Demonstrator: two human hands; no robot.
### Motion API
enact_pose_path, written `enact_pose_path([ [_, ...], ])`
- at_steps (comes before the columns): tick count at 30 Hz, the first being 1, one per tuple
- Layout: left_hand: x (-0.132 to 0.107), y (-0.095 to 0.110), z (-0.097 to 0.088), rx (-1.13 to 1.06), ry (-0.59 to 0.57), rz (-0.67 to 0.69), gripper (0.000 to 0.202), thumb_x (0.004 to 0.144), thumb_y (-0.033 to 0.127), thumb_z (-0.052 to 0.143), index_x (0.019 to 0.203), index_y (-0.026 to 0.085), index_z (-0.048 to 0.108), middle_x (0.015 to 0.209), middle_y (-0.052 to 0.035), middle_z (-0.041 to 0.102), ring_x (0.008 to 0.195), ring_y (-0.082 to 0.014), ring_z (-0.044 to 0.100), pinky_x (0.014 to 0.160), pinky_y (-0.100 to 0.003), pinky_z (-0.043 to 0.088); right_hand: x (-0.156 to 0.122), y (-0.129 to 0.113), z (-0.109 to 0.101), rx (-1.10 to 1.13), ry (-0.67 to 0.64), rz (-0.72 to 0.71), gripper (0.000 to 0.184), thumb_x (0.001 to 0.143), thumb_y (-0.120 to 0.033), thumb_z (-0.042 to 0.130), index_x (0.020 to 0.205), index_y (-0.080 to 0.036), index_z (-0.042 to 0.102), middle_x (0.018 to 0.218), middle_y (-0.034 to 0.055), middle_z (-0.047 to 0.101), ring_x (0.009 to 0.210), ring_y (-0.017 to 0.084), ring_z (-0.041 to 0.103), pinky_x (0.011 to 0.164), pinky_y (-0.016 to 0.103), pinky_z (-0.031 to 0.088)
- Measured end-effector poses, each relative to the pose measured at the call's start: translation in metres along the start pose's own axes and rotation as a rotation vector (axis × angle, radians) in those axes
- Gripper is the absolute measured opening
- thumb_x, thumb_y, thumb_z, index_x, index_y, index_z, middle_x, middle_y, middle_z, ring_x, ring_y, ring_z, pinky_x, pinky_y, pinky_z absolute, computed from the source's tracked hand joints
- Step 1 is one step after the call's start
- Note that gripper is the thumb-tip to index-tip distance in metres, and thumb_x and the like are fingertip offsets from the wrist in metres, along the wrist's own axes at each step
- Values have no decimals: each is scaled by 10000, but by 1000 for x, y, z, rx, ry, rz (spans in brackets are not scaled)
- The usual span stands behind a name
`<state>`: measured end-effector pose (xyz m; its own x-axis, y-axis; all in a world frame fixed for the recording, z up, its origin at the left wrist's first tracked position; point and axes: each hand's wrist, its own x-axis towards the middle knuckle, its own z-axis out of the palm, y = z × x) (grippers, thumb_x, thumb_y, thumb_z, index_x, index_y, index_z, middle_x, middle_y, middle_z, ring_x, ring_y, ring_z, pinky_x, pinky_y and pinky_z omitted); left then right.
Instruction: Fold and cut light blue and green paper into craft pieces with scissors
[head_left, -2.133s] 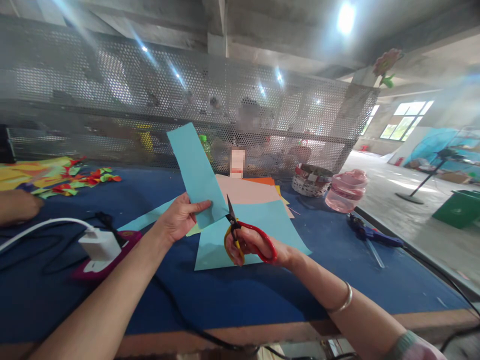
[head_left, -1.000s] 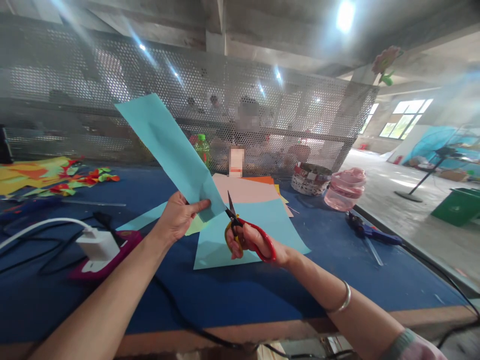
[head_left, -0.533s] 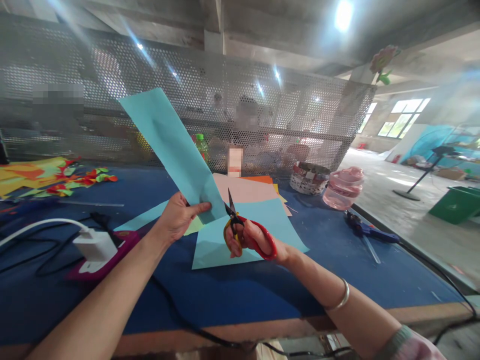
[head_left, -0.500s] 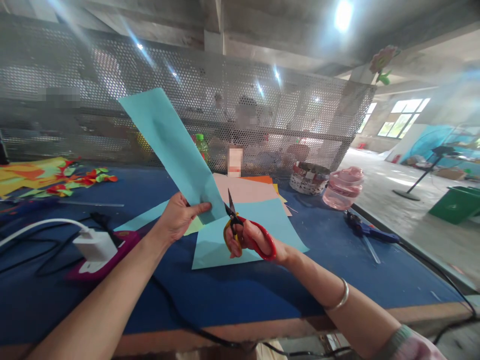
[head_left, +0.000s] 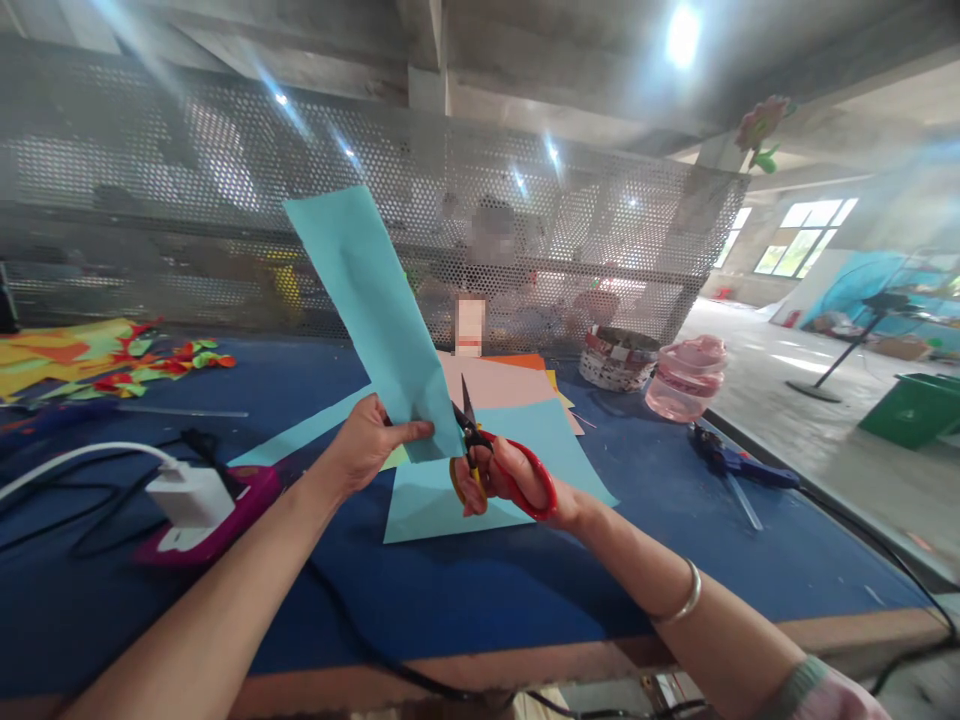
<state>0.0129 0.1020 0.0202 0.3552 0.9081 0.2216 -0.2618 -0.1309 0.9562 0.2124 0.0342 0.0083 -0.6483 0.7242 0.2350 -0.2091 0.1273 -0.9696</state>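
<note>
My left hand (head_left: 373,443) pinches the lower end of a long light-blue paper strip (head_left: 379,310), which stands up and leans to the left. My right hand (head_left: 501,478) grips red-and-yellow scissors (head_left: 491,463), its fingers through the handles. The dark blades point up and touch the strip's lower right edge. Below both hands a larger light-blue sheet (head_left: 547,450) lies flat on the blue table (head_left: 525,590).
Pink and orange sheets (head_left: 502,378) lie behind the blue sheet. A white charger on a magenta block (head_left: 202,500) with cables sits left. Colourful paper scraps (head_left: 112,360) lie far left. A woven basket (head_left: 619,355), pink jar (head_left: 690,378) and glue gun (head_left: 731,462) stand right. A perforated metal screen (head_left: 225,200) backs the table.
The strip has swung more upright and shifted right with my left hand. The scissors stay at its lower edge. A person's hand at far left has gone from view.
</note>
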Motion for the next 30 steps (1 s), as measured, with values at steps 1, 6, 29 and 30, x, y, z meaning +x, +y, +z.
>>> enact_pose_path([
  [1, 0, 0, 1, 9, -9, -12, 303, 520, 174, 852, 794, 132, 728, 772, -71, 760, 711, -257, 707, 700, -363, 565, 0, 0, 0, 1, 2, 7, 558, 847, -725, 356, 805, -182, 480, 676, -15, 440, 612, 116, 426, 747, 329, 472],
  [6, -1, 0, 4, -17, -47, -34, 262, 550, 195, 843, 778, 134, 729, 757, -70, 760, 688, -242, 706, 688, -340, 566, 0, 0, -4, 0, 21, -8, 558, 836, -731, 371, 774, -187, 479, 684, -18, 438, 615, 109, 433, 743, 315, 478],
  [29, -9, 0, 13, 1, -149, -125, 258, 611, 197, 806, 854, 141, 739, 837, -101, 761, 764, -274, 705, 735, -383, 554, -1, 5, -9, -314, 284, 149, 294, 803, -390, 614, 664, -150, 517, 574, -28, 520, 560, 119, 575, 618, 275, 507],
  [30, -9, -1, 13, 2, -142, -127, 269, 609, 191, 807, 865, 137, 741, 844, -103, 761, 775, -274, 705, 745, -383, 553, -1, 6, -8, -306, 280, 143, 260, 795, -349, 611, 656, -151, 516, 564, -31, 516, 554, 118, 569, 616, 278, 511],
])
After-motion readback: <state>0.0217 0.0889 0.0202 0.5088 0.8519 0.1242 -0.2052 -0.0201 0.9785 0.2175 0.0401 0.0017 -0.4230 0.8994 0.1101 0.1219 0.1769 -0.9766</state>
